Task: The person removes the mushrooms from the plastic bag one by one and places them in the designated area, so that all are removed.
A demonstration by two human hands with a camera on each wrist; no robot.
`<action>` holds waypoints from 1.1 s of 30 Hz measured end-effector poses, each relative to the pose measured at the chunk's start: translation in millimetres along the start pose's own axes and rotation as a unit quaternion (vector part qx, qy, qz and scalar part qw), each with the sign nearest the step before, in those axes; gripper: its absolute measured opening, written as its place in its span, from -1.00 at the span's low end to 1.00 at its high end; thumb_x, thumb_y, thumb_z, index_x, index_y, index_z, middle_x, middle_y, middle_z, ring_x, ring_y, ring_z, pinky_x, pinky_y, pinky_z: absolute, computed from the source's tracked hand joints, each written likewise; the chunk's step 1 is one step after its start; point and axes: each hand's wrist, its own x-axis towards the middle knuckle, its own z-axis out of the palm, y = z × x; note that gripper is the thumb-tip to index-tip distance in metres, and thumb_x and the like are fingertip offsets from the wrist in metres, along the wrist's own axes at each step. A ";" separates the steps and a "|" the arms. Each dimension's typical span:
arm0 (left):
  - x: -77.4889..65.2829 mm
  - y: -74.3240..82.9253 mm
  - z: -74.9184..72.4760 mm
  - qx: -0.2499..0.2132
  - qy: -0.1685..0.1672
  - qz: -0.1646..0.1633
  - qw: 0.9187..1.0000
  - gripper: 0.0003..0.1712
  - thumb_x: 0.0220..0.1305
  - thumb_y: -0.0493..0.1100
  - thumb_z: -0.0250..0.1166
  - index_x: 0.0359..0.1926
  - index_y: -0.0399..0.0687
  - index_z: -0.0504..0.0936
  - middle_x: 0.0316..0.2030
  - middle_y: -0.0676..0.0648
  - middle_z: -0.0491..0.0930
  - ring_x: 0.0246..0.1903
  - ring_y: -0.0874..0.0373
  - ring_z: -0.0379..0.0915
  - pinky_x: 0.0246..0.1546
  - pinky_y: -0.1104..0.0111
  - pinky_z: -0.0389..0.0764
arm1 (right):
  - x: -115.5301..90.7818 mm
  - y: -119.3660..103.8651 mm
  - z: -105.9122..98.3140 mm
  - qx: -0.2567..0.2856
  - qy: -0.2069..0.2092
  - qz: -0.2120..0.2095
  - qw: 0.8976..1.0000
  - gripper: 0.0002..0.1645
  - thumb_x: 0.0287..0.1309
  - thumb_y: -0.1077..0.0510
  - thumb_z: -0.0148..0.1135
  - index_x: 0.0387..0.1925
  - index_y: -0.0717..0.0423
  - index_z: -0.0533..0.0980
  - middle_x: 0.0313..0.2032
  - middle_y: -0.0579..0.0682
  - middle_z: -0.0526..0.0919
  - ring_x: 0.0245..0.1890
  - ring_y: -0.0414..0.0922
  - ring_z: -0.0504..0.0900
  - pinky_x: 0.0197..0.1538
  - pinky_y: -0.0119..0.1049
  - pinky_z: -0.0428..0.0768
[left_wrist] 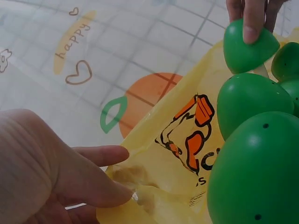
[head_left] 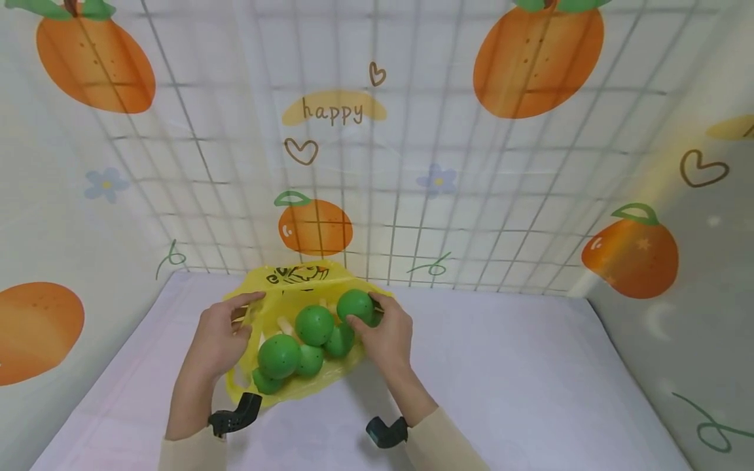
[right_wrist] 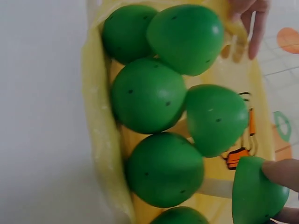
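A translucent yellow plastic bag (head_left: 288, 301) with a printed cartoon lies on the table, spread open. Several green dome-capped toy mushrooms (head_left: 279, 356) with black dots and pale stems are in it, crowded together. My left hand (head_left: 220, 337) holds the bag's left edge, thumb on one side of the plastic and fingers partly behind it. At the bag's right end, my right hand (head_left: 389, 333) pinches the cap of one toy mushroom (right_wrist: 259, 191) between thumb and fingers. In the left wrist view, that same mushroom (left_wrist: 247, 49) hangs from the fingertips above the others.
A white cloth covers the table (head_left: 501, 379). Behind stands a wire grid (head_left: 406, 163) covered by a sheer curtain printed with oranges, hearts and "happy". Curtain panels (head_left: 677, 340) also close in both sides. A black wrist camera (head_left: 235, 415) is strapped on each wrist.
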 end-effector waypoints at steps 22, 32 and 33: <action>-1.1 0.9 -1.6 -0.014 -0.010 -0.019 1.000 -0.29 0.32 -0.57 0.02 0.47 -0.19 0.48 0.39 -0.37 0.44 0.28 -0.32 0.49 0.18 -0.03 0.66 | -18.7 -18.5 -70.6 0.131 -0.007 -0.011 0.991 -0.31 0.06 0.20 0.65 0.24 0.22 0.61 0.15 0.07 0.71 0.12 0.04 0.72 0.18 -0.17 0.69; -0.5 1.4 3.3 -0.015 -0.016 -0.012 1.000 -0.28 0.32 -0.57 0.01 0.48 -0.20 0.47 0.42 -0.34 0.41 0.33 -0.32 0.43 0.27 -0.09 0.56 | -15.8 -11.3 -115.4 0.175 0.013 0.028 0.984 -0.35 0.12 0.20 0.61 0.26 0.14 0.61 0.18 0.03 0.67 0.16 -0.03 0.68 0.03 -0.42 0.71; -0.4 1.5 3.5 -0.014 -0.017 -0.012 1.000 -0.28 0.32 -0.57 0.01 0.48 -0.20 0.47 0.42 -0.34 0.41 0.33 -0.32 0.43 0.28 -0.10 0.55 | -15.0 -10.3 -118.7 0.178 0.017 0.029 0.984 -0.36 0.12 0.21 0.61 0.25 0.14 0.61 0.17 0.04 0.67 0.16 -0.04 0.68 0.03 -0.42 0.71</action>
